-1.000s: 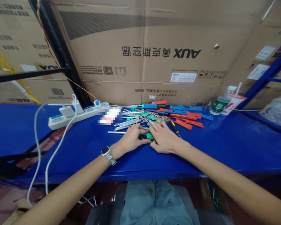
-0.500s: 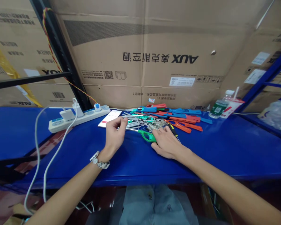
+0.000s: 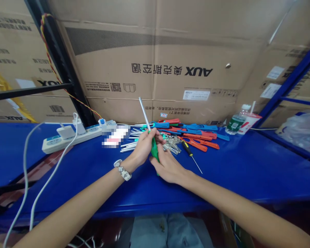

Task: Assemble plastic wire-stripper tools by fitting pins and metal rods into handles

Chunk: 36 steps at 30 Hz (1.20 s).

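A green lighter-like tool [image 3: 154, 148] with a long metal tube [image 3: 144, 113] is raised over the blue table, its tube tilted up and slightly left. My left hand [image 3: 145, 144] is closed round it where the tube meets the green body. My right hand [image 3: 167, 163] grips the green handle from the right, hiding part of it. Behind my hands lie several metal tubes [image 3: 129, 147], small metal pieces [image 3: 173, 146], and blue handles [image 3: 193, 130] and red-orange handles [image 3: 196, 143]. A black-and-yellow screwdriver [image 3: 187, 148] lies right of my right hand.
A white power strip [image 3: 67, 139] with plugs and cables is at the left, beside a blurred-out flat item [image 3: 116, 136]. A bottle [image 3: 235, 123] and a cup [image 3: 249, 123] stand at the back right. Large cardboard boxes [image 3: 113, 69] rise behind the blue table [image 3: 222, 179].
The green tool has turned from lying sideways to pointing upward. My left hand has moved right onto its body, close to my right hand, and the screwdriver now shows in full.
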Available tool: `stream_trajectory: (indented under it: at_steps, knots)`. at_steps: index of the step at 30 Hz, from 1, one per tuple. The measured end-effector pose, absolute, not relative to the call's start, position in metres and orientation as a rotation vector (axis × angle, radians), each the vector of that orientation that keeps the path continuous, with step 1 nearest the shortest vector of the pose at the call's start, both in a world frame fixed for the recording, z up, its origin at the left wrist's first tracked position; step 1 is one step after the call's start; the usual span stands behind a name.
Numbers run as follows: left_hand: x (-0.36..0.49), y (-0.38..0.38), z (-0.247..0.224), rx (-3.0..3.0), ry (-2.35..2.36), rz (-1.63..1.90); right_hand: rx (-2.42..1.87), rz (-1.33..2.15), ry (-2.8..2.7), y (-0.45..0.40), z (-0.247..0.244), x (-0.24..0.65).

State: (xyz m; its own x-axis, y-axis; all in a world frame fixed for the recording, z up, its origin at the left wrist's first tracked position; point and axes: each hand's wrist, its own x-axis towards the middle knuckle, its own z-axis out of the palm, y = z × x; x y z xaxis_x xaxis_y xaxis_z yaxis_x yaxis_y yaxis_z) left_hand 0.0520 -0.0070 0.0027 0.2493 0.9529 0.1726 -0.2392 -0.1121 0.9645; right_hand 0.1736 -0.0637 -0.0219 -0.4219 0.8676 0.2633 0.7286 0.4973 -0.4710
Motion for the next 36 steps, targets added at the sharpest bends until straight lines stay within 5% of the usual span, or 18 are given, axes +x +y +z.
stream_trajectory:
  at_steps: [11, 16, 36]
  knots:
    - [-0.026, 0.006, 0.032, 1.392, 0.962, 0.780, -1.266, 0.454, -1.976, 0.010, 0.000, 0.216]
    - [-0.026, 0.003, 0.029, 1.405, 1.037, 0.693, -1.494, 0.100, -2.285, 0.061, 0.018, 0.206]
    - [-0.023, -0.001, 0.013, 1.431, 1.079, 0.514, -1.470, -0.065, -2.787, 0.127, 0.044, 0.186]
